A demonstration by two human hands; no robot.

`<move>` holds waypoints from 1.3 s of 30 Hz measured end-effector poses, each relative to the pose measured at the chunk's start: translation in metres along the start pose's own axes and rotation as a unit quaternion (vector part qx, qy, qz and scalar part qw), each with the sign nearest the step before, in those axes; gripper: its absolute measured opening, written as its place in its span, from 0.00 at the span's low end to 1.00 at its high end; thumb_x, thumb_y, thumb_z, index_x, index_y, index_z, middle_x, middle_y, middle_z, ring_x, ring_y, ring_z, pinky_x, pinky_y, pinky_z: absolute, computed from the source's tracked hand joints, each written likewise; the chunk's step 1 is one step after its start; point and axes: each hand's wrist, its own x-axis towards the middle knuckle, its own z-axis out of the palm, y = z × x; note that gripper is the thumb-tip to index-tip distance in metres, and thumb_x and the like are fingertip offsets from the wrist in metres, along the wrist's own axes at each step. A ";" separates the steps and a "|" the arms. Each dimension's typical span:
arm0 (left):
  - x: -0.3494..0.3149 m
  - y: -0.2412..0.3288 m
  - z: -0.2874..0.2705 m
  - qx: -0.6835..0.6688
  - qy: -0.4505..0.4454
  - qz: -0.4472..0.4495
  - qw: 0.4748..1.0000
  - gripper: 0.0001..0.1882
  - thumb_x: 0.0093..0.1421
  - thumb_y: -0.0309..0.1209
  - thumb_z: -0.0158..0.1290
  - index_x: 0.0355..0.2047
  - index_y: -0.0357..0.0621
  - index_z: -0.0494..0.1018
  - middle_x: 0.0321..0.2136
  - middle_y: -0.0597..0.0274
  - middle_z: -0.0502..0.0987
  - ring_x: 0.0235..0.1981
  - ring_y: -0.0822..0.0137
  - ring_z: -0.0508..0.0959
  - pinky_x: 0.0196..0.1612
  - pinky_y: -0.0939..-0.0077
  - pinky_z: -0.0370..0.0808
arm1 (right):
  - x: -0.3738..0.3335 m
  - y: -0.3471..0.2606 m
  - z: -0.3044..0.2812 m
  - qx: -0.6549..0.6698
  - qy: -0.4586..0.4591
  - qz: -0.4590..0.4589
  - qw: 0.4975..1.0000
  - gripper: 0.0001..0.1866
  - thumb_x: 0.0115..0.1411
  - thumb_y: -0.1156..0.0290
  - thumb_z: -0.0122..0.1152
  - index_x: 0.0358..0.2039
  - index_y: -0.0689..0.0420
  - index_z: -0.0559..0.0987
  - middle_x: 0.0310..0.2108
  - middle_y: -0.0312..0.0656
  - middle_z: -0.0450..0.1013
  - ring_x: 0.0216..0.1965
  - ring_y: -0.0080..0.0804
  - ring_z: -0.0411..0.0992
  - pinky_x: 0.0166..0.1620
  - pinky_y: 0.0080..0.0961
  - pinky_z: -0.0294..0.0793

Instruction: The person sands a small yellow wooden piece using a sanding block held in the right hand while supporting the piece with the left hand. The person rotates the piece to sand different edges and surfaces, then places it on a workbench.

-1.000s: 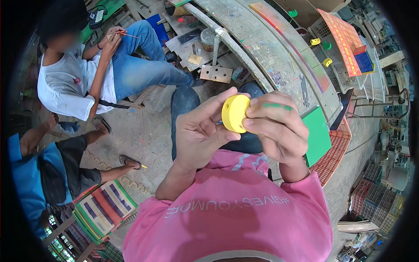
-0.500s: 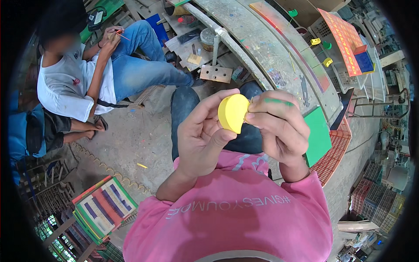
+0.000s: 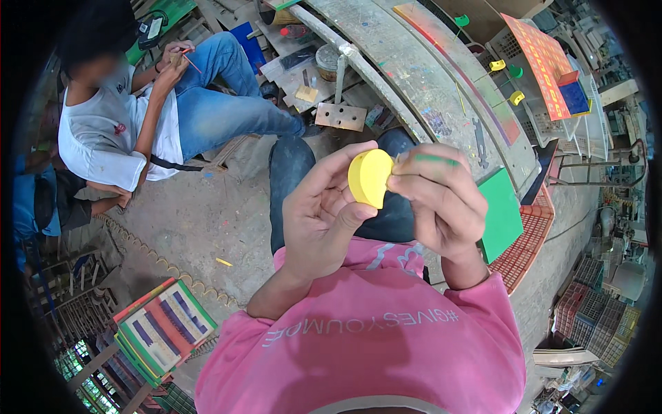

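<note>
A small yellow piece (image 3: 367,179), thick, with a rounded back and a pointed lower corner, is held up over my lap. My left hand (image 3: 318,207) grips it from the left, thumb at its lower edge and fingers behind it. At its right edge, the fingertips of my right hand (image 3: 443,196) are pinched together and touch the piece. Whatever sits between those fingertips, if anything, is hidden. A green smear of paint marks the back of the right fingers.
A paint-stained bench (image 3: 414,58) curves across the far side, with a wrench (image 3: 480,143) on it. Right of me are a green board (image 3: 502,217) and an orange crate (image 3: 531,234). Stacked coloured frames (image 3: 165,328) stand at left. A seated co-worker (image 3: 110,131) handles a thin red stick.
The yellow piece has turned slightly and shifted a little to the right with my left hand. My right fingers stay at its edge. Behind the co-worker, another person's legs have moved.
</note>
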 end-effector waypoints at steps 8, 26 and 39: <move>0.000 0.000 0.003 -0.017 0.004 -0.001 1.000 0.30 0.59 0.25 0.56 0.58 0.26 0.58 0.51 0.48 0.70 0.51 0.66 0.72 0.55 0.73 0.68 | 0.001 -0.006 -0.004 0.007 -0.026 -0.045 0.999 0.15 0.41 0.75 0.56 0.32 0.63 0.81 0.33 0.44 0.74 0.36 0.43 0.73 0.39 0.34 0.71; -0.001 0.001 0.004 0.070 -0.032 0.093 0.993 0.30 0.56 0.18 0.54 0.58 0.28 0.56 0.54 0.39 0.67 0.53 0.62 0.71 0.54 0.73 0.70 | 0.003 -0.007 -0.002 0.002 0.015 -0.048 0.999 0.17 0.38 0.74 0.56 0.32 0.64 0.81 0.35 0.44 0.74 0.38 0.41 0.73 0.38 0.33 0.70; 0.001 -0.005 0.001 0.100 -0.030 0.132 0.986 0.29 0.55 0.16 0.54 0.57 0.27 0.58 0.52 0.36 0.68 0.47 0.64 0.75 0.46 0.79 0.74 | 0.005 -0.021 -0.005 0.013 -0.030 -0.070 0.997 0.15 0.40 0.77 0.59 0.32 0.63 0.81 0.34 0.42 0.74 0.39 0.39 0.73 0.41 0.33 0.72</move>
